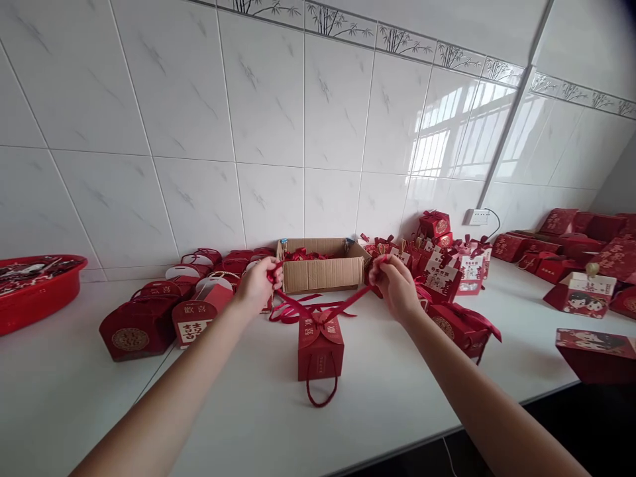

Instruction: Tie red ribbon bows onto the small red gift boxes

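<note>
A small red gift box (320,354) with gold lettering and a cord handle stands on the white counter in front of me. A red ribbon (348,303) is crossed on top of the box, and its two ends stretch up and outward in a V. My left hand (258,286) pinches one end, up and to the left of the box. The other end is gripped by my right hand (393,283), up and to the right. Behind the box lie loose lengths of red ribbon (285,314). The cord handle (322,403) hangs down the box's near side onto the counter.
An open cardboard box (324,275) holding red items stands against the tiled wall. Several red gift boxes (136,331) sit at left, beside a red basin (44,298). More decorated boxes (440,277) crowd the right, one (596,351) near the counter's front edge.
</note>
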A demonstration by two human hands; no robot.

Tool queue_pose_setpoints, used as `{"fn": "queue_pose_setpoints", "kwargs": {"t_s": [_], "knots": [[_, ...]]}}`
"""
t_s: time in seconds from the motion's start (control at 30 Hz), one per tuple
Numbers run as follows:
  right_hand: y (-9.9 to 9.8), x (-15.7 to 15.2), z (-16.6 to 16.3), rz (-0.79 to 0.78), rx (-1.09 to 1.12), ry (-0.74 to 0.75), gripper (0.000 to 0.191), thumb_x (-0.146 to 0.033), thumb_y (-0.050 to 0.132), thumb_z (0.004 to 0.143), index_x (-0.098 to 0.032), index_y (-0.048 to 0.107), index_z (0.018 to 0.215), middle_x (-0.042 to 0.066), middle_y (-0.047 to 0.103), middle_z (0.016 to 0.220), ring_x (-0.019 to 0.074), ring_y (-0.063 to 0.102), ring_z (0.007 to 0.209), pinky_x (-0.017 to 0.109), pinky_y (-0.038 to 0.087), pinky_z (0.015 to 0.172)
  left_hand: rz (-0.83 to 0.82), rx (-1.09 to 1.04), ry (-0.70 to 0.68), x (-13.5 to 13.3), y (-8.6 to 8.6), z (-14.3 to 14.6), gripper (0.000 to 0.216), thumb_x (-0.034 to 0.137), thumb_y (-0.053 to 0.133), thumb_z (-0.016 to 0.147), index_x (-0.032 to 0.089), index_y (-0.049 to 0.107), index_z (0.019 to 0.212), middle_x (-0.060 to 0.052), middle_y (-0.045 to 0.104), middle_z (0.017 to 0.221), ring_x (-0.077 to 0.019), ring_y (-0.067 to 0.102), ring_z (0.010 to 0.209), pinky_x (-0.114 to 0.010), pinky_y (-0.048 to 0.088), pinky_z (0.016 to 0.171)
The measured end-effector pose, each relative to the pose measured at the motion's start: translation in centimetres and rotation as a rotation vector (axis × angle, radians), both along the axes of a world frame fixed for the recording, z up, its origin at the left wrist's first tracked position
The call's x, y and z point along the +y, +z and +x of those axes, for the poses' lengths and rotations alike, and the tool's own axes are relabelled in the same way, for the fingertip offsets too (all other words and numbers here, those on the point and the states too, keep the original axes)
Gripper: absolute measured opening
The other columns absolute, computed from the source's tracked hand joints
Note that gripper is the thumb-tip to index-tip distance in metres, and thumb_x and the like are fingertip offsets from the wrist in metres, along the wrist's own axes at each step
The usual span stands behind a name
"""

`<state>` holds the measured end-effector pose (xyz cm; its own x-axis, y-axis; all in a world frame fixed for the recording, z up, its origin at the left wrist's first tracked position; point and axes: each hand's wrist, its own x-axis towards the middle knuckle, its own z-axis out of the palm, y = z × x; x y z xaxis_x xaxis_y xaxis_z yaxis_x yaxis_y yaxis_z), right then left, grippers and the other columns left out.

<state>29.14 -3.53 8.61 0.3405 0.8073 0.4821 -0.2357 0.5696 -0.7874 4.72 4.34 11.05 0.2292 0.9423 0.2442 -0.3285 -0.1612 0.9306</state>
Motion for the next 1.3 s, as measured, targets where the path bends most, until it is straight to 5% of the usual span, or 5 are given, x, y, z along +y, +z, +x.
{"fn": "queue_pose_setpoints", "kwargs": {"t_s": [0.17,0.4,0.97,1.13,1.3], "knots": [[3.8,1.1,-2.0,0.012,-0.166,-0.007,0.016,-0.032,0.066,0.071,-0.018,0.062,0.079,0.0,0.063,0.069,0.0139,0.062,0.069,0.032,0.051,0.074,0.127,-0.041,-0.016,-0.8,3.0,2.8,0.014,0.023,0.067,0.064,0.015,0.055,0.068,0.0,0.055,0.069,-0.0111,0.052,0.065,-0.023,0.041,0.059],[5.3,2.4,-3.9,0.021,-0.32,0.03,0.023,-0.038,0.071,0.07,-0.018,0.066,0.079,0.001,0.068,0.073,0.0147,0.064,0.072,0.034,0.051,0.079,0.273,0.003,0.027,-1.1,3.0,4.8,0.024,0.03,0.076,0.064,0.016,0.065,0.079,-0.001,0.065,0.08,-0.0131,0.058,0.077,-0.028,0.043,0.078],[6.0,2.1,-2.9,-0.087,-0.267,0.166,0.021,-0.036,0.071,0.07,-0.018,0.061,0.073,0.0,0.061,0.071,0.0115,0.058,0.067,0.03,0.048,0.071,0.177,0.086,-0.127,-1.9,4.1,3.2,0.022,0.028,0.071,0.069,0.016,0.055,0.078,0.002,0.057,0.069,-0.0091,0.053,0.057,-0.026,0.043,0.061],[2.7,0.1,2.3,-0.218,-0.407,0.147,0.022,-0.034,0.069,0.07,-0.017,0.055,0.067,-0.004,0.047,0.057,0.0079,0.043,0.051,0.023,0.034,0.049,0.263,0.538,0.107,-1.0,0.6,-1.7,0.025,0.04,0.069,0.07,0.019,0.056,0.074,0.004,0.049,0.06,-0.0075,0.039,0.047,-0.022,0.029,0.046],[-3.9,-1.2,5.6,-0.464,-0.898,-0.038,0.035,-0.051,0.061,0.073,-0.016,0.059,0.07,-0.005,0.043,0.051,0.0077,0.034,0.046,0.023,0.025,0.045,0.239,0.889,0.051,-0.6,-6.0,-4.0,0.037,0.054,0.071,0.061,0.019,0.062,0.068,-0.001,0.061,0.069,-0.0166,0.054,0.064,-0.026,0.038,0.057]]}}
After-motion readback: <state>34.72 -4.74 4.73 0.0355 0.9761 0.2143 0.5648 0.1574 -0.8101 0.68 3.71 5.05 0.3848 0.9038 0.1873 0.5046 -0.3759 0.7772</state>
